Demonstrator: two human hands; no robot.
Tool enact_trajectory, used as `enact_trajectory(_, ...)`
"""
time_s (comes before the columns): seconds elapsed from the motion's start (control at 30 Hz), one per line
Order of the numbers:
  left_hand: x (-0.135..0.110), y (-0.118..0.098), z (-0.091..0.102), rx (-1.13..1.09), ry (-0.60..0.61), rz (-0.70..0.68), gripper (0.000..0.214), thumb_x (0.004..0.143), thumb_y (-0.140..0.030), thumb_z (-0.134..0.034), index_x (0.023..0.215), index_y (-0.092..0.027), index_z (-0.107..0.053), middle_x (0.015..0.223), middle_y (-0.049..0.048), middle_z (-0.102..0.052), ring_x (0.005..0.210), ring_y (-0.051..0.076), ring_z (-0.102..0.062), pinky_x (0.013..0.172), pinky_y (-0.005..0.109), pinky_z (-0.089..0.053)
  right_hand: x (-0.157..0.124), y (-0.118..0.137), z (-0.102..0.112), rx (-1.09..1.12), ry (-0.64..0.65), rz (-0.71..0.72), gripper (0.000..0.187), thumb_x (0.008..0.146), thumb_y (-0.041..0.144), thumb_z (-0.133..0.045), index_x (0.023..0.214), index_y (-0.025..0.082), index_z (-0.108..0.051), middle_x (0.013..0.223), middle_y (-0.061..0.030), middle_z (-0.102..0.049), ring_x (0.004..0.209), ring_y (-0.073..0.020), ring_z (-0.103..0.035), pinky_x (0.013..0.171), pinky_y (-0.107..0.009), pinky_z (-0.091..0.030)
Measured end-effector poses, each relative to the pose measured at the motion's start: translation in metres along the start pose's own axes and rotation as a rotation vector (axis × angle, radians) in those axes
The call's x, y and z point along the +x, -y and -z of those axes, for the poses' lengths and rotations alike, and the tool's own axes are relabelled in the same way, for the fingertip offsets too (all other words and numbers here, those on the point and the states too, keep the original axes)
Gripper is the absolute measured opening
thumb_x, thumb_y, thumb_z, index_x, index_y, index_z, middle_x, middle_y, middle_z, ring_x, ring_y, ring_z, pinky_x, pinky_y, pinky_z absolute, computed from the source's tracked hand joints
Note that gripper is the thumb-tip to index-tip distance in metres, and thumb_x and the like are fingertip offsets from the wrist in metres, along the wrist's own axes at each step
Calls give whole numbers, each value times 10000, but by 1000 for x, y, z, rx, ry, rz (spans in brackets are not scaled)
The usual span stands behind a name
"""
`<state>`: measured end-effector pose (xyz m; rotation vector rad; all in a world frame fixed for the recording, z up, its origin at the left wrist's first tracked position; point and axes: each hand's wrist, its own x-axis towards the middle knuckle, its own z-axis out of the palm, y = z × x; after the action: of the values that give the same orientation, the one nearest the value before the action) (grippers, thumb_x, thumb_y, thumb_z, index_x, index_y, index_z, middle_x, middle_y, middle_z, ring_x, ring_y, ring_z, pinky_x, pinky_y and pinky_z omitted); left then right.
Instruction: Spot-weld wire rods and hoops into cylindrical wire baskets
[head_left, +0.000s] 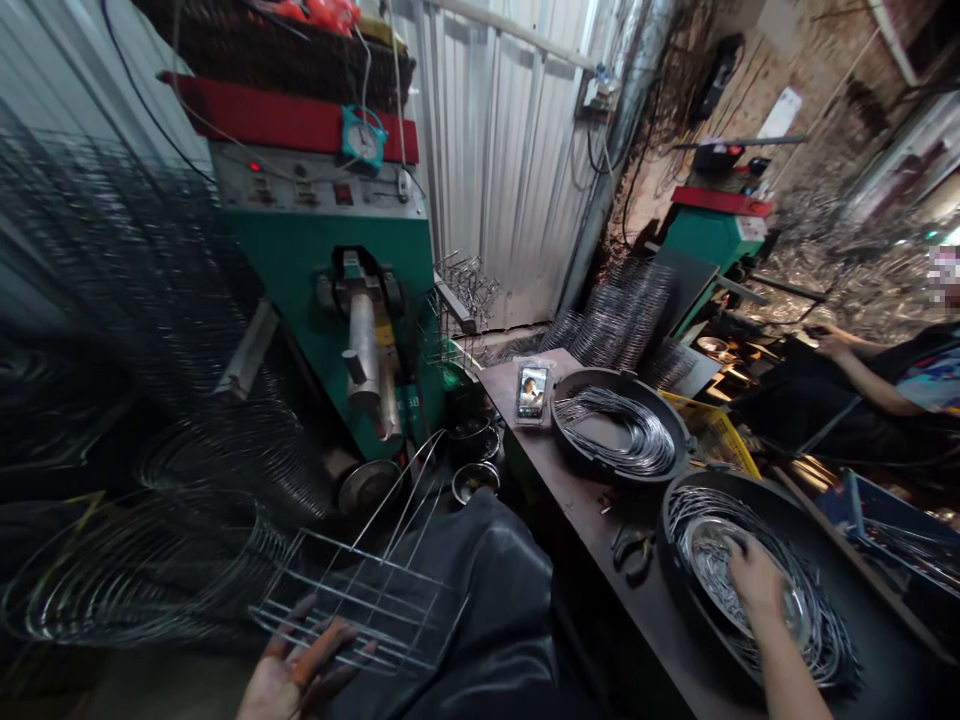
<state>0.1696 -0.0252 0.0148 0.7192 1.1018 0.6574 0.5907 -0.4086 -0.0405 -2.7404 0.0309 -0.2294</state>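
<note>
Left hand (300, 672) was low, fingers spread under the near edge of the wire grid (360, 590), which sloped up toward the green welder (330, 300). Pinch not discernible. Right hand (754, 580), well apart, had fingertips among the wire rings (817, 620) in the near pan (665, 545) on the desk (592, 520). Grip hidden. Judgement: separate a single ring; hold grid level.

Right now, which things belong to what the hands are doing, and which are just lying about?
In use: left hand at wire rack; right hand on wire rings in near pan.
Lying about: phone, pliers, far pan, yellow basket, green machine.
</note>
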Motion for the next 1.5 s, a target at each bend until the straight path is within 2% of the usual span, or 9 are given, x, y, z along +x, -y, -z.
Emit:
enact_trajectory(0.03, 2, -2, 0, -8, 10, -15, 845, 340, -156, -802, 1114, -254, -477, 757, 10, -657, 753, 257, -631, 636, 345, -530, -7, 27, 4, 119, 4, 118, 290, 731, 348, -453, 786, 153, -660, 820, -168, -672, 752, -287, -617, 659, -373, -464)
enact_trajectory(0.1, 5, -5, -3, -24, 22, -49, 919, 299, -150, -806, 1146, -244, -462, 760, 6, -649, 723, 254, -637, 607, 332, -532, -29, 91, 4, 325, 122, 351, 314, 733, 430, -470, 777, 172, -643, 777, -104, -672, 712, -241, -605, 656, -330, -456)
enact_trajectory(0.27, 6, -3, -12, -57, 45, -147, 902, 332, -132, -784, 1162, -251, -453, 789, -26, -595, 668, 199, -633, 584, 299, -536, -105, 251, -31, 620, 578, 787, 239, 768, 395, -517, 710, 186, -618, 630, -6, -615, 591, -143, -543, 581, -241, -406)
enact_trajectory(0.37, 5, 3, -12, -70, 66, -190, 839, 419, -161, -774, 1183, -254, -439, 811, -32, -565, 683, 174, -625, 606, 298, -536, -143, 318, -53, 759, 755, 877, 177, 751, 335, -547, 682, 183, -606, 618, 16, -591, 604, -126, -530, 583, -227, -397)
enact_trajectory(0.47, 8, 9, -7, -78, 53, -201, 809, 487, -190, -771, 1213, -253, -418, 811, -33, -552, 669, 144, -609, 623, 292, -531, -166, 358, -63, 896, 925, 839, 206, 743, 360, -555, 658, 174, -581, 591, 23, -564, 566, -113, -506, 554, -223, -392)
enact_trajectory(0.63, 16, 9, 2, -150, 32, -186, 769, 503, -212, -772, 1194, -241, -435, 833, -24, -558, 684, 141, -595, 640, 310, -534, -181, 381, -61, 1017, 1168, 698, 283, 742, 442, -553, 661, 171, -545, 537, 41, -524, 473, -87, -465, 481, -209, -363)
enact_trajectory(0.77, 23, 6, 2, -181, 46, -180, 737, 525, -229, -767, 1185, -246, -438, 818, -27, -562, 672, 133, -580, 640, 313, -529, -184, 388, -64, 1045, 1177, 655, 297, 741, 452, -559, 654, 168, -532, 551, 41, -522, 470, -77, -467, 470, -199, -349)
enact_trajectory(1.13, 44, 3, -6, -202, 14, -139, 709, 546, -265, -760, 1182, -248, -447, 731, -43, -549, 625, 122, -546, 614, 297, -513, -193, 408, -97, 1148, 1246, 528, 319, 724, 474, -571, 648, 170, -509, 567, 33, -510, 471, -71, -466, 465, -200, -363)
enact_trajectory(1.5, 57, 0, -9, -247, 1, -117, 685, 521, -245, -767, 1137, -236, -467, 737, -49, -559, 599, 107, -539, 565, 251, -489, -194, 424, -112, 1223, 1282, 383, 283, 682, 430, -623, 650, 167, -523, 538, 41, -493, 452, -61, -438, 435, -191, -346)
